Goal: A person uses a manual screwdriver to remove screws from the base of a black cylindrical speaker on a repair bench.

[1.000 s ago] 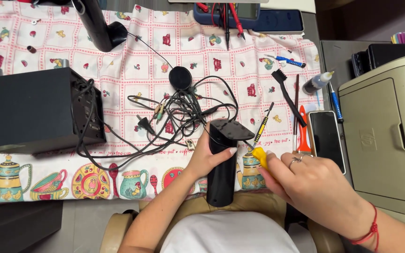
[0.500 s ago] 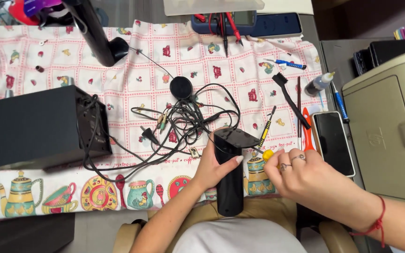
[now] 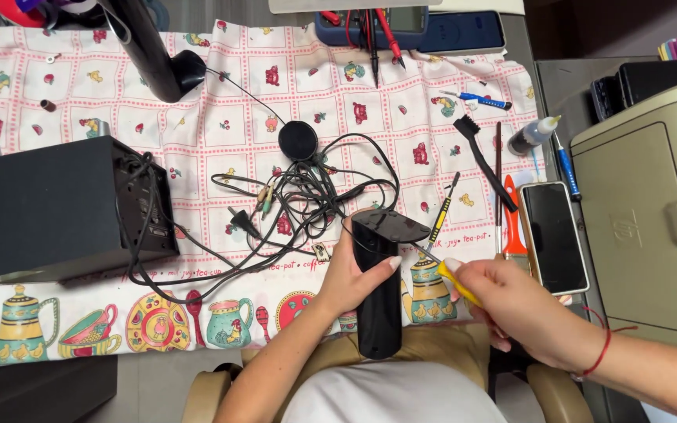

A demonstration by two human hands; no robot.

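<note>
Two hands busy: our left hand (image 3: 354, 274) grips the upright black speaker (image 3: 379, 282), right hand (image 3: 523, 309) closed on the yellow-handled screwdriver (image 3: 450, 274), tip angled up-left at its top.

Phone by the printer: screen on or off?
Off, as far as shows: the phone lies face up on the table, screen uniformly black.

A black speaker (image 3: 378, 286) is held upright by the left hand (image 3: 352, 274), its top end tilted away from the body. A yellow screwdriver (image 3: 454, 280) is gripped in the right hand (image 3: 523, 309), and its tip is placed at the speaker's top edge. Beyond the left hand a tangle of cables (image 3: 307, 196) is seen. Just beyond the right hand a phone (image 3: 554, 235) and an orange tool (image 3: 512, 223) are laid on the tablecloth (image 3: 221, 102).
</note>
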